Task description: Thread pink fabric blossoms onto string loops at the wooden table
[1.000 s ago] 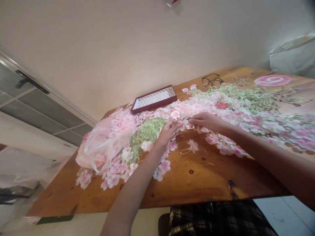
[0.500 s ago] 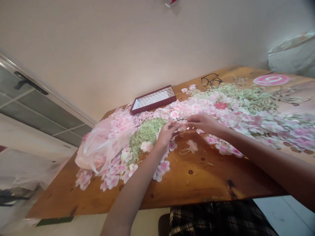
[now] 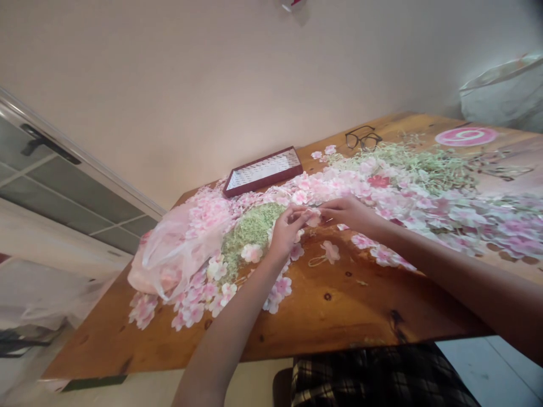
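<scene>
My left hand is closed, pinching a pale pink artificial flower just above the wooden table. From the other side, my right hand meets the same flower with its fingertips pressed together. Below the hands a single flower with a thin loop stem lies on the wood. Left of my left hand is a heap of small green stems with flower heads on and around it. Pink and white petals spread beneath and beyond my right forearm.
A dark red shallow box stands at the back by the wall. Black eyeglasses and a pink round piece with a white swirl lie far right. A translucent plastic bag of pink flowers sits left. A white sack is behind the table.
The flower between my hands shows more fully now, held at my left fingertips. My right fingers have shifted slightly, and the view has moved a little.
</scene>
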A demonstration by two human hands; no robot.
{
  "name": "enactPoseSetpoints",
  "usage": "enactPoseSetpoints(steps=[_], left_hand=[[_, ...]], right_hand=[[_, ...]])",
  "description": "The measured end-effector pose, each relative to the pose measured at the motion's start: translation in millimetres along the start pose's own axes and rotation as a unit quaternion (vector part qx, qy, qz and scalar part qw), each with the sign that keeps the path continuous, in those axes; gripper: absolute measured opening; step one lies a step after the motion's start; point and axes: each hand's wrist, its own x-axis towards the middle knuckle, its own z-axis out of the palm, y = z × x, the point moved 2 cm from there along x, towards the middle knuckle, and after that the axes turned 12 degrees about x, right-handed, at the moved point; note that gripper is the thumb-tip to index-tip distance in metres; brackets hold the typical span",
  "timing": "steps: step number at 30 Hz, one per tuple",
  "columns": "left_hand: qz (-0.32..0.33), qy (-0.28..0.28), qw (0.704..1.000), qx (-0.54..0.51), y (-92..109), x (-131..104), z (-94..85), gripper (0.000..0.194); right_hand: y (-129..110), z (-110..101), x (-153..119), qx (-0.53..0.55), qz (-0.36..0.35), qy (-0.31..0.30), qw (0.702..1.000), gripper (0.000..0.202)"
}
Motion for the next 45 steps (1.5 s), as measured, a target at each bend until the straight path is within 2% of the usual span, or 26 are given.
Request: enactPoseSetpoints(steps=[3, 7, 12, 18, 25, 39, 45], left_hand=[[0.024, 0.027, 0.999, 0.023, 0.5, -0.2, -1.3, 0.025], [0.018, 0.028, 0.999, 0.037, 1.5, -1.5, -0.4, 0.037], [-0.028, -0.002, 0.999, 0.015, -3.4, -0.2, 0.1, 0.027], [0.024, 0.015, 0.997, 0.067, -7.5, 3.3, -3.0, 0.023], [0.026, 0.0, 0.997, 0.066, -4.3, 1.2, -0.7, 0.024], [0.031, 0.025, 0.995, 0.096, -5.8, 2.4, -3.0, 0.022], [0.017, 0.048, 0.993, 0.104, -7.8, 3.3, -5.1, 0.027]], right_hand=[[-3.7, 2.8, -2.8, 0.02, 0.011, 0.009, 1.0, 0.03], [-4.2, 4.9, -4.5, -0.066, -0.032, 0.019, 0.997, 0.031], [4.0, 2.2, -1.7, -0.07, -0.039, 0.04, 0.996, 0.029], [5.0, 1.3, -0.6, -0.065, -0.038, 0.039, 0.996, 0.025], [2.1, 1.8, -0.6, -0.085, -0.034, 0.042, 0.995, 0.02], [0.8, 0.3, -1.4, -0.1, -0.04, 0.063, 0.992, 0.023], [8.3, -4.8, 2.8, -0.071, -0.014, 0.088, 0.994, 0.025]])
